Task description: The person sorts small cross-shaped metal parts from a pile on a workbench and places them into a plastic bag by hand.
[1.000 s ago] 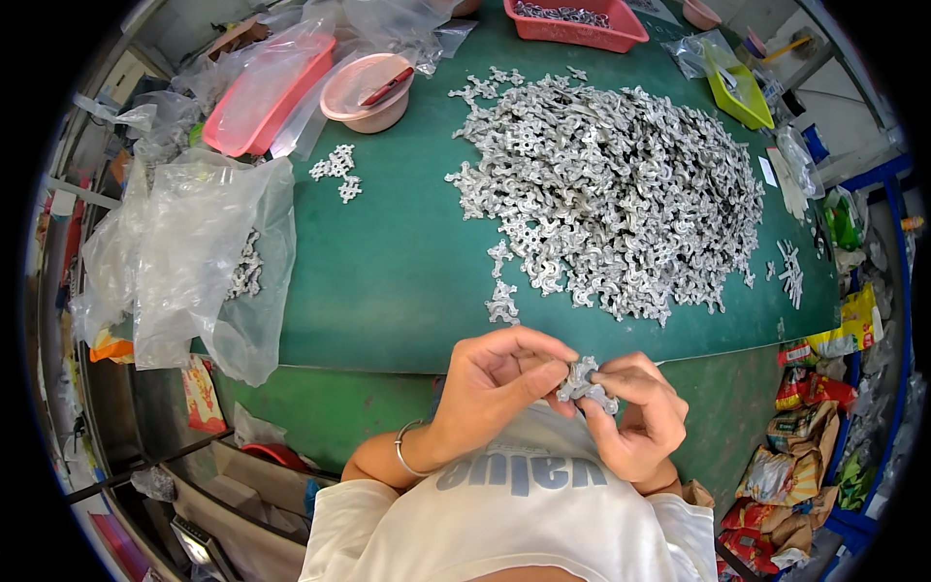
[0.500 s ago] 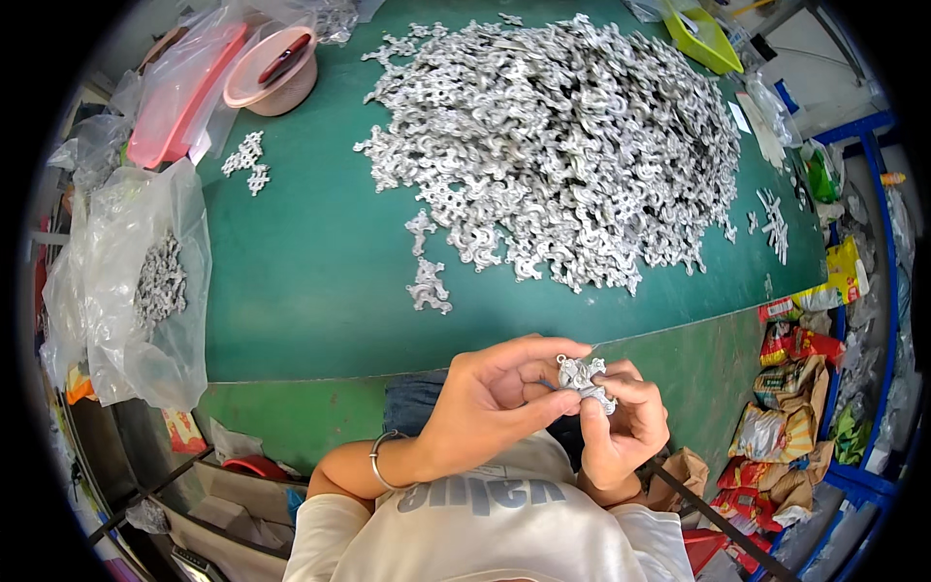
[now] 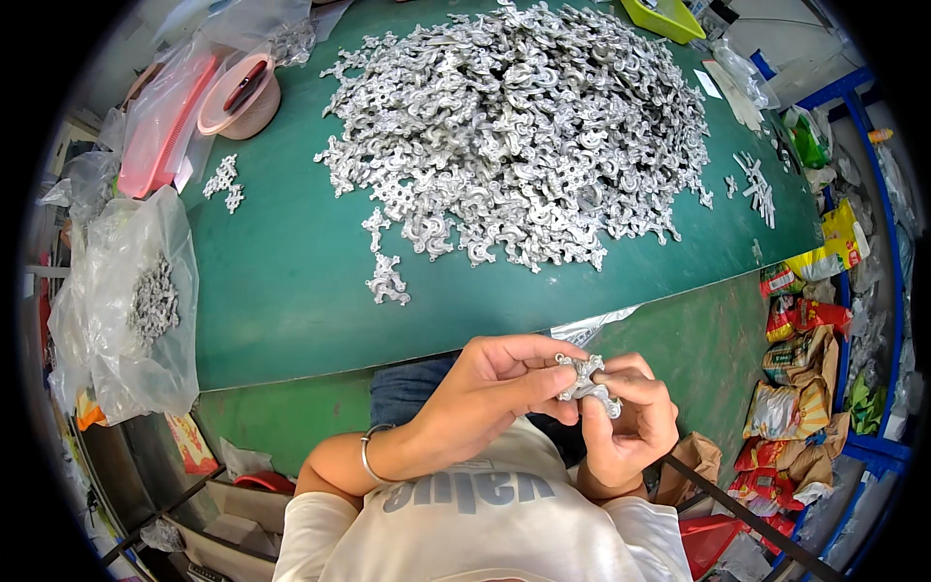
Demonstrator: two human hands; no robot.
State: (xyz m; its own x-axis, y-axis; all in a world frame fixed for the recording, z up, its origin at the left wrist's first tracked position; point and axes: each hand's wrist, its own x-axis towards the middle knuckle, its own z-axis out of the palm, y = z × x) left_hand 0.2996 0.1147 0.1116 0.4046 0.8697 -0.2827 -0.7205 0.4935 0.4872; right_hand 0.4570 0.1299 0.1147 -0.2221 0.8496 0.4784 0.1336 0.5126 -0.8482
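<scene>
Between both hands, in front of my chest and just off the table's near edge, is a small silvery cast metal part with curved arms and small ring-shaped ends. My left hand pinches its left side between thumb and fingers. My right hand grips its right and lower side, thumb underneath and index finger on top. The fingers cover some of the part. Beyond my hands, a big heap of similar metal parts lies on the green table. A few loose ones rest at the heap's near left.
At the far left stands a pink bowl with a dark red tool across it, beside a pink tray. A clear plastic bag of metal parts hangs at the left edge. A yellow-green tray sits far right; packages fill a blue rack.
My view has shifted, so the heap sits further left and higher. Both hands still hold the metal part, which has turned slightly. A shiny silvery sheet now shows at the table edge beyond my hands.
</scene>
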